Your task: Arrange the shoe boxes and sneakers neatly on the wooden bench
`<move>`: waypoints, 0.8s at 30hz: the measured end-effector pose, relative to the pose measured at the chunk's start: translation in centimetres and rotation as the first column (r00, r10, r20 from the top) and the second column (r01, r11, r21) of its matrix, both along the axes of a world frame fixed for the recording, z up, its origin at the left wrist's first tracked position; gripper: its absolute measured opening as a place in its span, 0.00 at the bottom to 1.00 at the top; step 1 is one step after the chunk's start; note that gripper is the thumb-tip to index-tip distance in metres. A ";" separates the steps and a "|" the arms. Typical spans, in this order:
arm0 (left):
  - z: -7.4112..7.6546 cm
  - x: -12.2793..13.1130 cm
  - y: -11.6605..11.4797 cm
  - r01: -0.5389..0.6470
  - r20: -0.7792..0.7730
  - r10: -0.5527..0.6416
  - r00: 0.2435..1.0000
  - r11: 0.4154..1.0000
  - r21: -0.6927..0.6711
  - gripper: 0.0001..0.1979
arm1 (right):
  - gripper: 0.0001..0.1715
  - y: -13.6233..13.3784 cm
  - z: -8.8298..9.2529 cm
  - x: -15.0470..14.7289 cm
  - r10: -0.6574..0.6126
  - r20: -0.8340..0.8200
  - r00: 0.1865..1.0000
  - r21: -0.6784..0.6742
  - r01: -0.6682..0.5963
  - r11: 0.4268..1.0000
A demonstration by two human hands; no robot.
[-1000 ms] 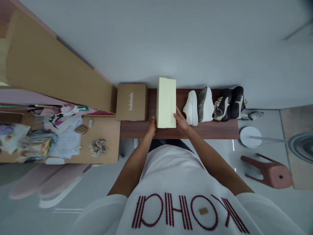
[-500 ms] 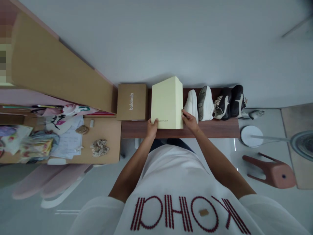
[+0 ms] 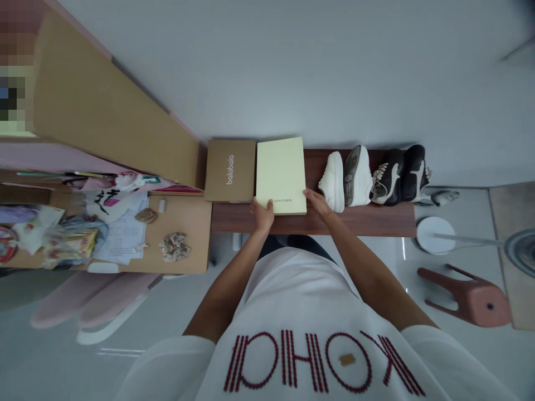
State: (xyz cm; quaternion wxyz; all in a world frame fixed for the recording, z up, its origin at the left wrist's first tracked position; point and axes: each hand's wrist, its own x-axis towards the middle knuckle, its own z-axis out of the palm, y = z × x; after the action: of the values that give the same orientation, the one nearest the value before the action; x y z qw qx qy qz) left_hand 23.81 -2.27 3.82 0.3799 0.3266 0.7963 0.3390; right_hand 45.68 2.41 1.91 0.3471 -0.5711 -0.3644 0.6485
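Observation:
A pale yellow shoebox (image 3: 281, 170) with dark lettering lies on the brown wooden bench, right beside a brown cardboard shoebox (image 3: 231, 170) marked "balabala". My left hand (image 3: 263, 214) is closed on the near left corner of the yellow box, thumb on its top. At the near right side of that box, my right hand (image 3: 320, 205) holds it with the fingertips pressed to its edge. Just right of this hand is a pair of white sneakers (image 3: 333, 181), one of them lying on its side. Farther right sits a black and cream pair of shoes (image 3: 388, 177).
A wall runs behind the bench (image 3: 368, 220). On the left stands a desk (image 3: 198, 228) with papers, bags and a scrunchie (image 3: 174, 247), beside a tall wooden panel (image 3: 108, 111). A pink stool (image 3: 480, 301) and a floor fan (image 3: 520, 250) are at the right.
The yellow shoebox has come down from a tilt to lie flat and has shifted left against the brown box. Both hands have moved along with it. The view has turned slightly.

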 end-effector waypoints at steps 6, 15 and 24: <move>-0.2 0.4 0.0 0.029 -0.029 -0.029 0.999 1.000 0.006 0.33 | 0.36 -0.6 -1.1 -0.7 -0.018 -0.025 1.000 -0.010 0.018 1.000; -0.5 0.5 0.0 0.008 -0.030 -0.008 1.000 1.000 -0.006 0.36 | 0.39 -0.3 -2.8 -1.3 -0.038 -0.012 0.999 -0.006 0.038 0.999; 0.5 1.0 -0.4 0.014 -0.068 -0.013 0.998 1.000 0.005 0.39 | 0.48 -0.1 -2.2 -0.7 -0.018 0.123 0.992 0.029 0.015 0.999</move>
State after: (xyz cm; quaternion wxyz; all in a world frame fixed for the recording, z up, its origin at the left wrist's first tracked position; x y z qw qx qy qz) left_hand 24.78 -2.63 4.33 0.3537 0.3445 0.8056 0.3275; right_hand 45.01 2.31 -0.28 0.3371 -0.6082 -0.3894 0.6039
